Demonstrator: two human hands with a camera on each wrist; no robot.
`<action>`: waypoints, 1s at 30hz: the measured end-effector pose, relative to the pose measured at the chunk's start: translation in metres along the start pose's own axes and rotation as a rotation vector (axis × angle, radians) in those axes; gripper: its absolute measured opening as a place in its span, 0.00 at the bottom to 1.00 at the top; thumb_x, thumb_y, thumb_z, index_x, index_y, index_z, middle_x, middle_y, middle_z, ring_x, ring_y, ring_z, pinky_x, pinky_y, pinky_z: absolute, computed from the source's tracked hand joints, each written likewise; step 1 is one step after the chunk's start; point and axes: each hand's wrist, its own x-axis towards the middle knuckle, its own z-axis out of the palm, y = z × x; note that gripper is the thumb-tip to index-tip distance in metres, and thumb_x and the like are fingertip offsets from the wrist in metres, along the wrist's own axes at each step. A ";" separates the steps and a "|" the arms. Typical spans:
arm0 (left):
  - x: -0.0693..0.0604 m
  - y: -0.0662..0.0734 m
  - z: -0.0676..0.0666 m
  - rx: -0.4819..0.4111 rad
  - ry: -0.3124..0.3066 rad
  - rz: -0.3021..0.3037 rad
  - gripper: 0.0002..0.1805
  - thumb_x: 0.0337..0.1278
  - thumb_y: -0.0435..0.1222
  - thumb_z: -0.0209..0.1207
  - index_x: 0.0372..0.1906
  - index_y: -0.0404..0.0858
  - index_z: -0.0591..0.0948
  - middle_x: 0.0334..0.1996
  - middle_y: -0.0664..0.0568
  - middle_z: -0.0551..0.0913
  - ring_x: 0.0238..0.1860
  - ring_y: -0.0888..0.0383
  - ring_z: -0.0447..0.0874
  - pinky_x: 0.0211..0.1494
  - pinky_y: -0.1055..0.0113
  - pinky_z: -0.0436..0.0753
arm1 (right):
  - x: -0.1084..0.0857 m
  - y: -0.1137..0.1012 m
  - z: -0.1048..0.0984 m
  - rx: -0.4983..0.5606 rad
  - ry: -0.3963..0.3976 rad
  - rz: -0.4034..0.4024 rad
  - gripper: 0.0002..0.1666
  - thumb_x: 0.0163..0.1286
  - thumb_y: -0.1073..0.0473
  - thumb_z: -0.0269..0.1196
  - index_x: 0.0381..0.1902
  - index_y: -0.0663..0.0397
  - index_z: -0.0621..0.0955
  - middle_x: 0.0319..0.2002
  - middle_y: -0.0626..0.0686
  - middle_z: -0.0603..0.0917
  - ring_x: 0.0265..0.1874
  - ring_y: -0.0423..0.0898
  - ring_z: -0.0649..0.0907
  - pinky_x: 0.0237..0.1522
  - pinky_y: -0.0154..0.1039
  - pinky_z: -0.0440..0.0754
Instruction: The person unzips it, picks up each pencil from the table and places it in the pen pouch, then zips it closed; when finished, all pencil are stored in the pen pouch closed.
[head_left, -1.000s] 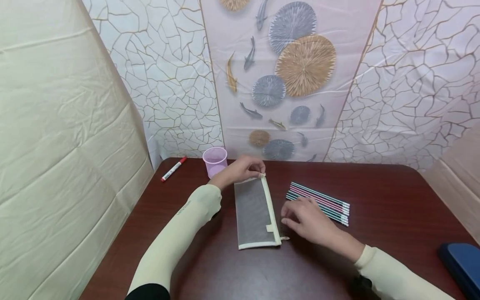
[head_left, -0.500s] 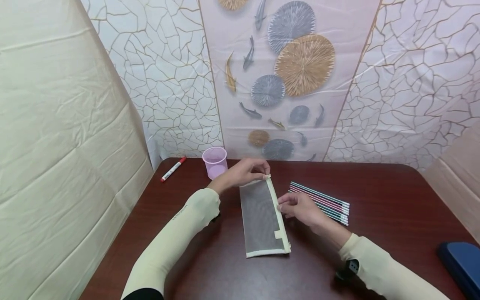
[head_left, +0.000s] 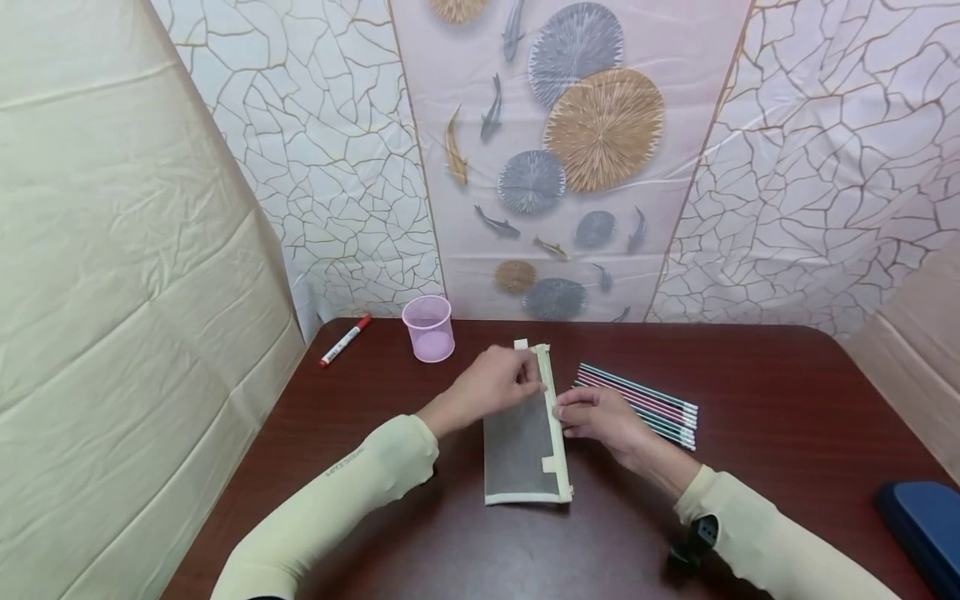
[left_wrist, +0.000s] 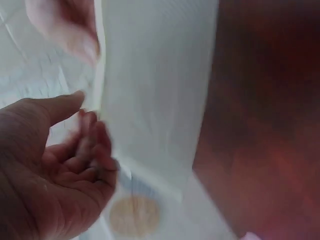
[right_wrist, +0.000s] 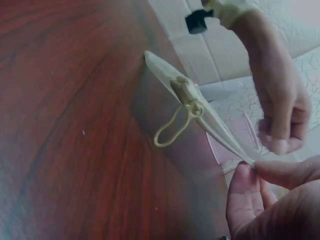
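Note:
A grey mesh zip pouch (head_left: 516,458) with a cream border is held up above the table, its zipped edge facing right. My right hand (head_left: 603,421) pinches that edge near its middle between thumb and fingers, as the right wrist view also shows. Over the far part of the pouch hovers my left hand (head_left: 487,385); in the left wrist view its thumb stands apart from the loosely bent fingers, with nothing between them. A looped cord pull (right_wrist: 192,109) hangs at the pouch's near end. Several pencils (head_left: 663,408) lie in a row behind the right hand, partly hidden by it.
At the back left stands a pink mesh cup (head_left: 431,337), with a red and white marker (head_left: 346,340) farther left. A dark blue case (head_left: 918,533) sits at the right edge of the brown table (head_left: 780,392). Patterned cloth hangs behind.
My right hand has come to the pouch's zipped edge and taken hold of it. My left hand has let go of the far corner and moved nearer. The pouch has shifted slightly right.

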 end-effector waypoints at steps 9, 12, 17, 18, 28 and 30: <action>-0.030 0.019 0.021 -0.081 -0.125 -0.138 0.18 0.55 0.55 0.74 0.23 0.50 0.84 0.17 0.65 0.80 0.21 0.68 0.75 0.24 0.74 0.73 | -0.003 0.008 0.002 0.242 -0.074 0.018 0.10 0.74 0.65 0.67 0.50 0.63 0.85 0.39 0.46 0.89 0.38 0.39 0.89 0.49 0.34 0.89; -0.030 0.018 0.022 -0.103 -0.120 -0.166 0.20 0.56 0.56 0.73 0.21 0.50 0.83 0.15 0.65 0.79 0.21 0.67 0.75 0.24 0.73 0.72 | -0.004 0.009 0.004 0.254 -0.077 0.027 0.08 0.75 0.64 0.66 0.49 0.60 0.85 0.38 0.45 0.89 0.38 0.38 0.88 0.49 0.34 0.88; -0.032 0.018 0.024 -0.143 -0.113 -0.224 0.18 0.60 0.52 0.69 0.19 0.49 0.82 0.13 0.66 0.75 0.20 0.67 0.73 0.23 0.72 0.70 | -0.004 0.011 0.006 0.312 -0.102 0.027 0.09 0.76 0.65 0.64 0.50 0.58 0.86 0.39 0.44 0.89 0.40 0.37 0.88 0.51 0.34 0.88; -0.032 0.018 0.024 -0.144 -0.112 -0.233 0.18 0.61 0.52 0.68 0.19 0.50 0.82 0.13 0.66 0.74 0.20 0.67 0.72 0.23 0.72 0.70 | -0.005 0.012 0.007 0.320 -0.107 0.027 0.09 0.76 0.64 0.64 0.51 0.58 0.86 0.39 0.44 0.89 0.40 0.37 0.88 0.51 0.34 0.88; -0.031 0.025 0.019 -0.074 -0.132 -0.312 0.17 0.58 0.53 0.66 0.19 0.51 0.80 0.15 0.63 0.76 0.21 0.64 0.75 0.23 0.69 0.70 | -0.004 0.015 0.010 0.405 -0.133 0.019 0.08 0.77 0.66 0.62 0.49 0.55 0.86 0.40 0.44 0.91 0.40 0.37 0.89 0.51 0.33 0.88; -0.030 0.027 0.019 -0.059 -0.142 -0.329 0.17 0.58 0.54 0.65 0.19 0.52 0.79 0.15 0.63 0.76 0.21 0.63 0.75 0.23 0.68 0.70 | -0.004 0.016 0.010 0.403 -0.132 0.003 0.08 0.78 0.66 0.62 0.49 0.55 0.86 0.40 0.44 0.91 0.40 0.37 0.88 0.51 0.33 0.88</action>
